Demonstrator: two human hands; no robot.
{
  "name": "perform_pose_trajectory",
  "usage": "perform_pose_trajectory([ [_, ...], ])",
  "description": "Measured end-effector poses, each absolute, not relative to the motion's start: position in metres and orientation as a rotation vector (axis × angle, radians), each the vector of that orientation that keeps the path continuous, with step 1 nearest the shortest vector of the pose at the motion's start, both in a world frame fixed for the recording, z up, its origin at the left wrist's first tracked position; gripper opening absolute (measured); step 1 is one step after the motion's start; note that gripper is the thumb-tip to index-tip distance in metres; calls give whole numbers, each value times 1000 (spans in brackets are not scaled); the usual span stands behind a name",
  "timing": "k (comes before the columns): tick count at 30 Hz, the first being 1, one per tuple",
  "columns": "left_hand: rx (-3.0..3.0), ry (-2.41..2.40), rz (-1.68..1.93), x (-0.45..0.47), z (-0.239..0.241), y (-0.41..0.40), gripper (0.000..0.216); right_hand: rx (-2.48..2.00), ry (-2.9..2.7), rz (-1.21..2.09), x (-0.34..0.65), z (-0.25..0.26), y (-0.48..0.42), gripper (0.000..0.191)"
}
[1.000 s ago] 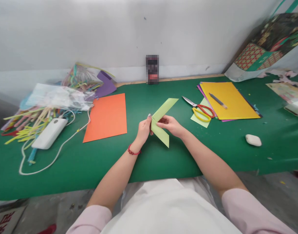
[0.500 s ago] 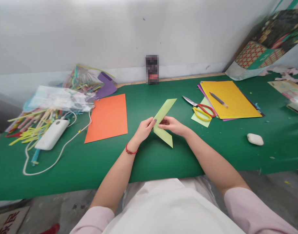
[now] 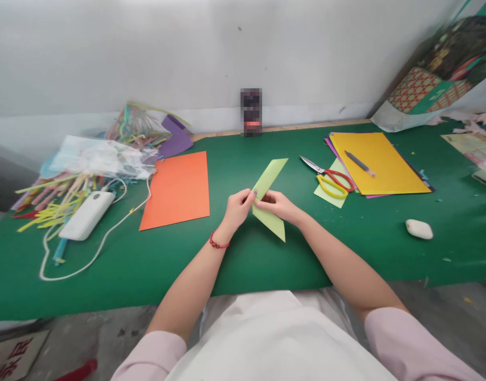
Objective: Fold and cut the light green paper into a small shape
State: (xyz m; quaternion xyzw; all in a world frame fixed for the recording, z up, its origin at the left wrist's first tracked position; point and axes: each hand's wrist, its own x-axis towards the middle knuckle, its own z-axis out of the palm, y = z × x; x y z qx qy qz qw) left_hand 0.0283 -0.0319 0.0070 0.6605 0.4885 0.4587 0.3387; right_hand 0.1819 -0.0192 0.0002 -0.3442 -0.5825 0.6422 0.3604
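Above desk centre, left hand and right hand pinch the green paper at its fold, fingers clenched on it. It looks light, thin and easily creased, so is best held near the fold. Scissors lie at 2 o'clock.

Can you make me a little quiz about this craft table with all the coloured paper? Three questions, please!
1. True or false: the left hand and the right hand both pinch the folded green paper.
2. What lies on top of the yellow sheet? A) a white power bank B) a grey pen or pencil C) a bag of straws
3. Fill in the gap: the red bracelet is on the person's ____ wrist.

Key: 1 true; 2 B; 3 left.
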Motion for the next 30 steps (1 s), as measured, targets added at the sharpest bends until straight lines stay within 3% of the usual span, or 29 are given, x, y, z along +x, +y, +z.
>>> perform_pose_trajectory([
  [16, 1304, 1057, 1159, 37, 7, -38, 56, -816, -1424, 1827, 184, 6, -24, 32],
  [30, 1425, 996, 625, 19, 10, -35, 54, -892, -1811, 1900, 197, 12, -17, 32],
])
